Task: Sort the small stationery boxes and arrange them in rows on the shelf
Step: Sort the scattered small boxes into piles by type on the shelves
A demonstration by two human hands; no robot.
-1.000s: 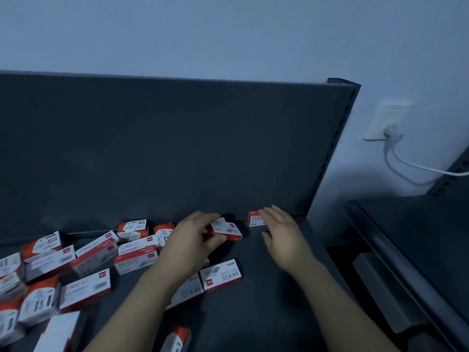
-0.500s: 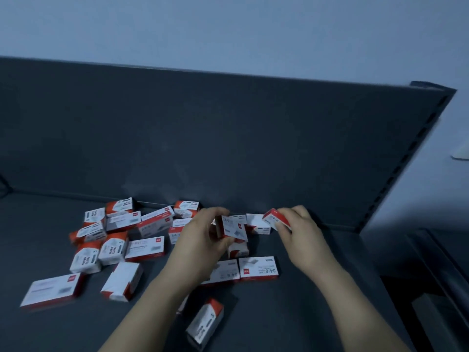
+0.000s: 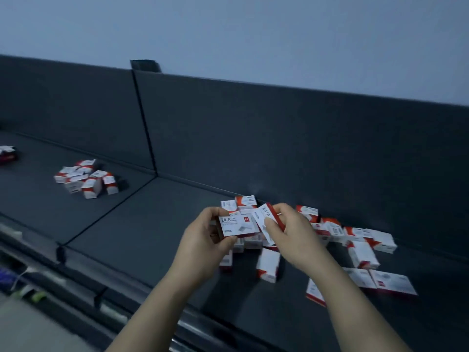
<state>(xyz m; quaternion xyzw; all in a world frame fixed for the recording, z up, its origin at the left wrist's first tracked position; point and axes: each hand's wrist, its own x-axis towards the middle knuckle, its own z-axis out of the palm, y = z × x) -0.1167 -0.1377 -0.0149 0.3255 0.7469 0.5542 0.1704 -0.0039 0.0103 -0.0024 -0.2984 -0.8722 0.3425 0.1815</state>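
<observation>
Over the shelf (image 3: 142,224), left hand (image 3: 203,240) grips a 24/6 box (image 3: 237,226), right hand (image 3: 294,235) pinches a second box (image 3: 266,215); scattered boxes (image 3: 360,240) lie unsorted, seemingly no row begun.

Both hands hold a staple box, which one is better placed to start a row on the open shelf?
Left, probably. The left grip holds its white-and-red cardboard box level, beside bare dark shelf floor; the right grip holds a tilted white-and-red box above the loose pile.
</observation>
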